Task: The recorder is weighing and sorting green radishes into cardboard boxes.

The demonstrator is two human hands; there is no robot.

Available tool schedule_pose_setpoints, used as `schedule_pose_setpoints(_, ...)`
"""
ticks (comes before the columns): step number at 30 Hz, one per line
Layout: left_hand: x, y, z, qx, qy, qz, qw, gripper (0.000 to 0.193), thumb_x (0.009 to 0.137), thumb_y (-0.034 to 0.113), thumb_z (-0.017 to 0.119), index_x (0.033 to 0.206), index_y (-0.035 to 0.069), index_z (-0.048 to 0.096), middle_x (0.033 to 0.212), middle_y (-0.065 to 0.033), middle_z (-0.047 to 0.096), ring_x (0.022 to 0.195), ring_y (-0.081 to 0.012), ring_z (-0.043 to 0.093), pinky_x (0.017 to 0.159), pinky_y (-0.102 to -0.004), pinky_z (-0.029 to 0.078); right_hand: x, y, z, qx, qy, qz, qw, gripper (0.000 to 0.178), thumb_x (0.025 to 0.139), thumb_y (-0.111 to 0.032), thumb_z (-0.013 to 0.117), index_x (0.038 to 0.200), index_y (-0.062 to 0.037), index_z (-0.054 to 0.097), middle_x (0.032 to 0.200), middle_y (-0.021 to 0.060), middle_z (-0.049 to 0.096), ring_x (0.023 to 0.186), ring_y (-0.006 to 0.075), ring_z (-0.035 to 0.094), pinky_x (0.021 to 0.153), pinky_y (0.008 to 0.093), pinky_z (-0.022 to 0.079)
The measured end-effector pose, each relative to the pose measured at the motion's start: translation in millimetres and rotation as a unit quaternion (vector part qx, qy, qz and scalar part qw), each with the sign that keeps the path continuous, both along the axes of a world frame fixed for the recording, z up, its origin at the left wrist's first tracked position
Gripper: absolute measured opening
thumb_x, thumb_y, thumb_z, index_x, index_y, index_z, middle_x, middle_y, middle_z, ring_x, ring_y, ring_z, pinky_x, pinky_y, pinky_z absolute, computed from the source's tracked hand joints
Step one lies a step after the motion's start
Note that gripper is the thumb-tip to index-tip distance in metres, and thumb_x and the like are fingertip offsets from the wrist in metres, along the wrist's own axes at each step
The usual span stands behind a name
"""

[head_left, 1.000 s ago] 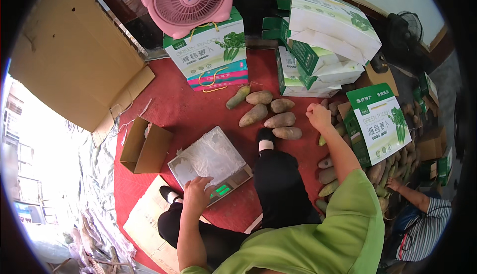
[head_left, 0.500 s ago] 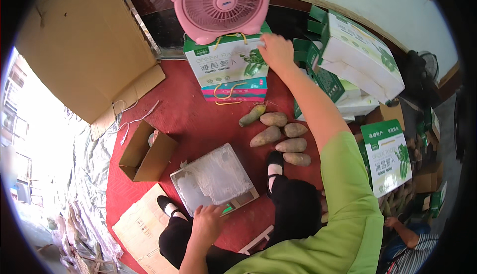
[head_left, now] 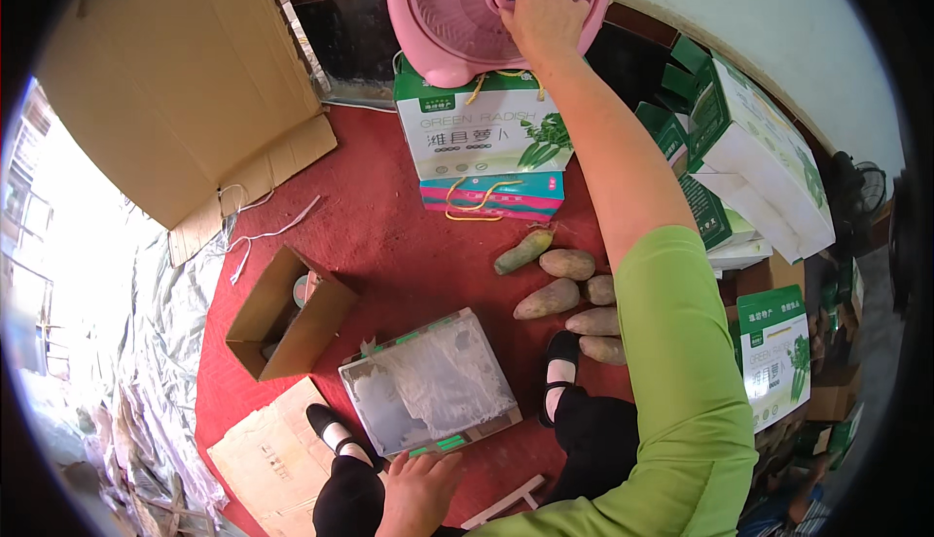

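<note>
My right hand (head_left: 548,14) reaches up to the front of a pink fan (head_left: 440,36), fingers apart over its grille beside the centre knob. The fan stands on a white and green radish carton (head_left: 477,143), which rests on a blue and pink box (head_left: 530,196) with yellow cord handles. My left hand (head_left: 423,488) is low in front, nothing visible in it, fingers loosely apart by the near edge of a flat platform scale (head_left: 433,372). Worn clear film covers the scale's top, and green digits glow on its near side.
Several radishes (head_left: 547,299) lie on the red mat (head_left: 379,245) right of the scale, partly behind my right arm. An open brown carton (head_left: 292,313) stands on the left. More green and white cartons (head_left: 759,153) pile up at right, near another person's arm (head_left: 800,506).
My right hand has left the radish carton's top right corner and moved up onto the fan's front. The whole view has shifted; my left hand stays near the scale.
</note>
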State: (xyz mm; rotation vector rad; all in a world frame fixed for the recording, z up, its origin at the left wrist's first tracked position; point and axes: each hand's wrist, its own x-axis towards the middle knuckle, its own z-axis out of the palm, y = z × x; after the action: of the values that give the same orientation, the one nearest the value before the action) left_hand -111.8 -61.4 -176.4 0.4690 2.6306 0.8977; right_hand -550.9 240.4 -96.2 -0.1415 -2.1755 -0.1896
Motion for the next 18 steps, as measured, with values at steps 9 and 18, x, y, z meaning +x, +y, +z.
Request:
schedule_pose_setpoints(9, -4.9, -0.3, -2.8, -0.013, -0.023, -0.017, 1.000, 0.031, 0.081, 0.015, 0.064, 0.110, 0.007, 0.064, 0.103, -0.0139, 0.063, 0.098, -0.0346, 0.058, 0.087, -0.0440, 0.045, -7.9, -3.8, 4.4, -0.055, -0.003, 0.004, 0.998, 0.053, 0.069, -0.031, 0.078, 0.108, -0.0049, 0.053, 0.105, 0.0117, 0.056, 0.100, 0.0289, 0.058, 0.076, 0.0457, 0.048)
schedule_pose_setpoints(18, -9.3, -5.0, 3.0, 0.014, -0.010, -0.009, 1.000, 0.032, 0.079, 0.015, 0.065, 0.110, 0.007, 0.064, 0.104, -0.0138, 0.062, 0.097, -0.0344, 0.058, 0.088, -0.0442, 0.044, -7.5, -12.3, 11.8, -0.173, -0.030, 0.001, 0.985, 0.053, 0.067, -0.023, 0.080, 0.108, -0.0030, 0.053, 0.107, 0.0138, 0.053, 0.102, 0.0295, 0.058, 0.083, 0.0440, 0.048)
